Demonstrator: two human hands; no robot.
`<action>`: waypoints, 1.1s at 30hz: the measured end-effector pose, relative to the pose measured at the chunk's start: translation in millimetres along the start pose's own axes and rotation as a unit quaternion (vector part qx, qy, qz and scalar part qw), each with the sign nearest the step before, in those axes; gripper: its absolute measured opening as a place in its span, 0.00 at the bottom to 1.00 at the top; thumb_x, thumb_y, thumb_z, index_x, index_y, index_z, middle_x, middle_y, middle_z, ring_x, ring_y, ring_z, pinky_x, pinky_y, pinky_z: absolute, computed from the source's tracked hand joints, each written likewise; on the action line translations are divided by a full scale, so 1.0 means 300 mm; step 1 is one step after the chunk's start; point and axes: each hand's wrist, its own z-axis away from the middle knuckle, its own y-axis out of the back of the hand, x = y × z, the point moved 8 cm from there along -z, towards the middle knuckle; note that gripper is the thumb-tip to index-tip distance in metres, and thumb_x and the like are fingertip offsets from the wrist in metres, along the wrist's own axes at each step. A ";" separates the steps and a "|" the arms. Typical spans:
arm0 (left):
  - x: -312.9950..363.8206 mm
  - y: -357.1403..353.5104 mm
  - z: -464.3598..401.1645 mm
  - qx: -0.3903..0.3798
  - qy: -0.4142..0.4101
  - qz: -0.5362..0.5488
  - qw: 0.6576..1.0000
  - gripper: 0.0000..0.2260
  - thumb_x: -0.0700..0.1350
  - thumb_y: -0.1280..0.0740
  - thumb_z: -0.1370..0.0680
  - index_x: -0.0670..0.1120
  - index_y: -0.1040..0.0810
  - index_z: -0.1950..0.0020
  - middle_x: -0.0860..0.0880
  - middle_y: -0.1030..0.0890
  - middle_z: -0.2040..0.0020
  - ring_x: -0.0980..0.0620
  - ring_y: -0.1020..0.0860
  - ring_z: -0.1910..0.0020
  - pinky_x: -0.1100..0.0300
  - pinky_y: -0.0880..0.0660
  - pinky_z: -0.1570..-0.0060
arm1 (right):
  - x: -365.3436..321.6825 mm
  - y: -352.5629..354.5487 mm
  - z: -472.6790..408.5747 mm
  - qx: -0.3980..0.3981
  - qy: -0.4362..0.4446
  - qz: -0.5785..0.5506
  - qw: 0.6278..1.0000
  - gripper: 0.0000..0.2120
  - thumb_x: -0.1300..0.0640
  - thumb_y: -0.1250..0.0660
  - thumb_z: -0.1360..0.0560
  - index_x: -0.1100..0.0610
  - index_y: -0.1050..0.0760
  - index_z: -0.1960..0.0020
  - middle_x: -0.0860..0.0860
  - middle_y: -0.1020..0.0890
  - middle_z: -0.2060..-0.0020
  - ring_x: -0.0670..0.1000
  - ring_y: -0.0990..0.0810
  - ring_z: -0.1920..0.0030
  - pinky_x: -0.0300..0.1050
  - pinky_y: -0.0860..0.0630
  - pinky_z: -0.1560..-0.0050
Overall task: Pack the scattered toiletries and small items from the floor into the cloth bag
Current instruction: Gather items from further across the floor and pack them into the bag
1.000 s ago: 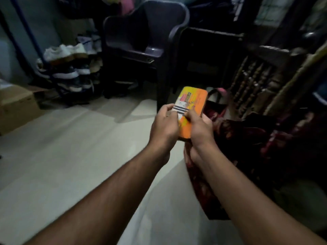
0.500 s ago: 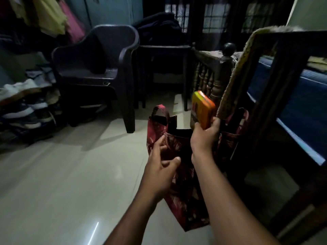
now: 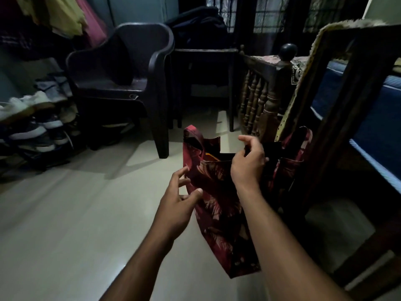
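A red patterned cloth bag point(image 3: 217, 203) stands upright on the pale floor against the wooden bed frame, its mouth open. An orange edge of the box point(image 3: 210, 157) shows just inside the mouth; the rest of it is hidden. My right hand point(image 3: 247, 166) hovers over the bag's opening with thumb raised and fingers loosely curled, and I see nothing in it. My left hand point(image 3: 178, 203) is at the bag's left front side, fingers spread, thumb touching the cloth.
A dark plastic chair point(image 3: 130, 72) stands behind on the left, with a shoe rack point(image 3: 32, 122) further left. The wooden bed frame point(image 3: 347, 105) and its turned balusters point(image 3: 258, 101) close in the right side. Pale tiled floor point(image 3: 76, 213) stretches to the left.
My right hand has lowered the orange box into the bag and let it go. My left hand stays by the bag's left side, fingers spread wider.
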 end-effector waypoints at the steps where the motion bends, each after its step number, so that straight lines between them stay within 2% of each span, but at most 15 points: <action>1: -0.001 0.016 -0.003 0.006 -0.002 -0.003 1.000 0.25 0.50 0.32 0.18 0.65 0.36 0.25 0.57 0.27 0.31 0.56 0.19 0.46 0.55 0.20 0.46 | -0.038 0.016 0.010 0.037 0.040 0.006 0.998 0.18 0.71 0.39 0.27 0.52 0.22 0.47 0.50 0.20 0.45 0.53 0.22 0.38 0.66 0.39 0.25; 3: -0.003 0.046 -0.007 0.015 -0.005 -0.015 1.000 0.24 0.49 0.31 0.18 0.64 0.35 0.26 0.57 0.26 0.32 0.56 0.19 0.46 0.53 0.20 0.44 | -0.145 0.023 0.066 0.083 0.154 -0.005 0.985 0.14 0.69 0.39 0.30 0.55 0.21 0.52 0.51 0.19 0.52 0.55 0.21 0.46 0.62 0.27 0.37; 4: -0.007 0.060 -0.009 0.017 -0.006 -0.024 1.000 0.24 0.49 0.31 0.19 0.64 0.34 0.26 0.57 0.26 0.33 0.56 0.19 0.46 0.52 0.20 0.43 | -0.196 0.005 0.105 0.073 0.199 -0.024 0.977 0.11 0.67 0.38 0.29 0.56 0.21 0.54 0.51 0.20 0.55 0.55 0.21 0.50 0.58 0.24 0.45; 6: -0.028 0.100 -0.014 0.025 -0.012 -0.039 0.999 0.23 0.49 0.30 0.19 0.63 0.32 0.27 0.56 0.25 0.33 0.56 0.18 0.48 0.53 0.20 0.45 | -0.270 -0.085 0.191 -0.022 0.250 -0.063 0.966 0.07 0.63 0.38 0.27 0.56 0.23 0.54 0.48 0.22 0.58 0.53 0.23 0.54 0.53 0.23 0.53; 10: -0.092 0.222 0.004 0.023 -0.013 -0.087 0.996 0.19 0.49 0.29 0.20 0.61 0.29 0.31 0.56 0.23 0.35 0.56 0.18 0.53 0.60 0.23 0.57 | -0.267 -0.298 0.373 -0.258 0.210 -0.055 0.941 0.05 0.56 0.36 0.24 0.54 0.23 0.50 0.47 0.21 0.57 0.47 0.21 0.58 0.52 0.21 0.57; 12: -0.138 0.316 0.038 0.028 -0.016 -0.144 0.989 0.20 0.49 0.29 0.20 0.60 0.29 0.31 0.56 0.23 0.36 0.56 0.18 0.54 0.60 0.23 0.57 | -0.252 -0.385 0.460 -0.346 0.207 -0.021 0.915 0.04 0.55 0.34 0.24 0.53 0.23 0.50 0.47 0.20 0.59 0.46 0.20 0.59 0.50 0.20 0.56; 14: -0.201 0.418 0.090 0.029 -0.004 -0.204 0.979 0.21 0.48 0.30 0.20 0.57 0.30 0.29 0.54 0.23 0.36 0.55 0.18 0.52 0.57 0.22 0.50 | -0.237 -0.451 0.529 -0.414 0.200 0.023 0.887 0.04 0.54 0.31 0.23 0.53 0.22 0.49 0.45 0.20 0.60 0.42 0.20 0.61 0.42 0.21 0.56; 16: -0.301 0.554 0.176 0.034 0.038 -0.255 0.966 0.21 0.47 0.30 0.20 0.56 0.30 0.29 0.53 0.24 0.37 0.54 0.18 0.52 0.56 0.22 0.45 | -0.234 -0.512 0.636 -0.485 0.203 0.054 0.849 0.07 0.52 0.30 0.23 0.51 0.22 0.47 0.45 0.19 0.58 0.41 0.20 0.59 0.40 0.23 0.56; 19: -0.444 0.773 0.332 0.048 0.108 -0.296 0.948 0.20 0.48 0.30 0.21 0.57 0.30 0.30 0.52 0.24 0.38 0.56 0.18 0.53 0.55 0.22 0.43 | -0.221 -0.577 0.813 -0.589 0.202 0.089 0.778 0.12 0.46 0.31 0.26 0.47 0.24 0.44 0.46 0.19 0.52 0.46 0.18 0.53 0.46 0.22 0.51; 21: -0.529 0.921 0.453 0.053 0.155 -0.326 0.931 0.20 0.49 0.31 0.21 0.58 0.30 0.30 0.53 0.24 0.39 0.57 0.18 0.53 0.52 0.21 0.43 | -0.230 -0.614 0.938 -0.634 0.210 0.100 0.738 0.16 0.43 0.32 0.29 0.46 0.24 0.43 0.46 0.19 0.50 0.48 0.18 0.52 0.49 0.21 0.48; 24: -0.622 1.145 0.666 0.060 0.214 -0.370 0.902 0.21 0.47 0.30 0.22 0.55 0.30 0.30 0.50 0.25 0.39 0.55 0.17 0.54 0.50 0.21 0.44 | -0.285 -0.678 1.188 -0.689 0.227 0.106 0.680 0.17 0.43 0.31 0.28 0.45 0.26 0.41 0.47 0.19 0.49 0.49 0.19 0.50 0.51 0.21 0.47; 27: -0.688 1.339 0.891 0.071 0.256 -0.407 0.874 0.23 0.46 0.29 0.22 0.51 0.30 0.28 0.48 0.24 0.39 0.51 0.18 0.53 0.50 0.21 0.45 | -0.331 -0.705 1.536 -0.757 0.267 0.112 0.586 0.21 0.43 0.29 0.26 0.46 0.28 0.36 0.48 0.19 0.45 0.50 0.20 0.47 0.51 0.22 0.45; 30: -0.782 1.450 1.123 0.053 0.312 -0.412 0.854 0.25 0.48 0.29 0.23 0.54 0.31 0.28 0.47 0.25 0.37 0.50 0.20 0.46 0.49 0.21 0.44 | -0.317 -0.645 1.858 -0.817 0.267 0.094 0.502 0.27 0.41 0.29 0.26 0.47 0.31 0.31 0.50 0.20 0.41 0.50 0.22 0.47 0.47 0.25 0.46; 33: -0.899 1.435 1.329 -0.040 0.307 -0.424 0.851 0.35 0.54 0.30 0.29 0.54 0.37 0.24 0.45 0.28 0.31 0.46 0.27 0.34 0.49 0.28 0.35 | -0.221 -0.540 2.143 -0.855 0.283 0.112 0.419 0.38 0.33 0.30 0.30 0.48 0.37 0.26 0.51 0.24 0.35 0.51 0.23 0.42 0.45 0.27 0.44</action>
